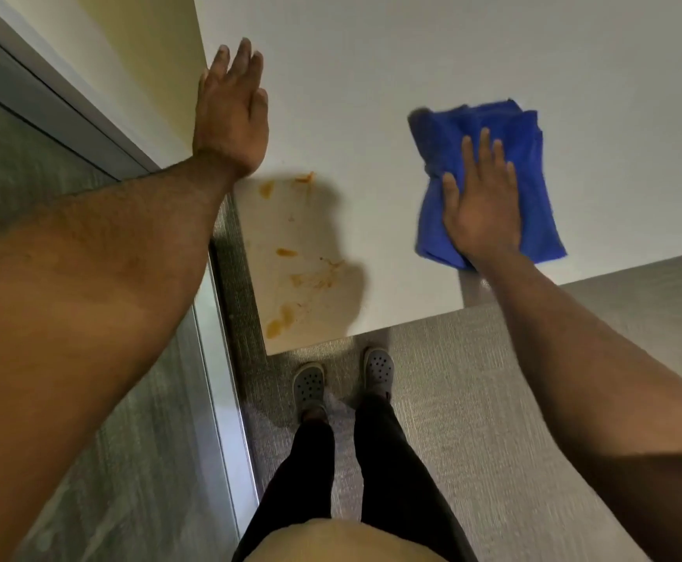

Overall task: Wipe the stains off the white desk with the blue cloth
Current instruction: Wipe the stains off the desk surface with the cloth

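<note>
The white desk fills the upper part of the view. Several orange-brown stains spot its near left corner, from the front edge up toward my left wrist. The blue cloth lies crumpled on the desk at the right, near the front edge. My right hand presses flat on the cloth, fingers spread. My left hand rests flat and empty on the desk's left edge, fingers together, just beyond the stains. The cloth sits well to the right of the stains.
A wall and a metal-framed glass panel run along the desk's left side. Grey carpet lies below. My legs and two grey clogs stand just in front of the stained corner.
</note>
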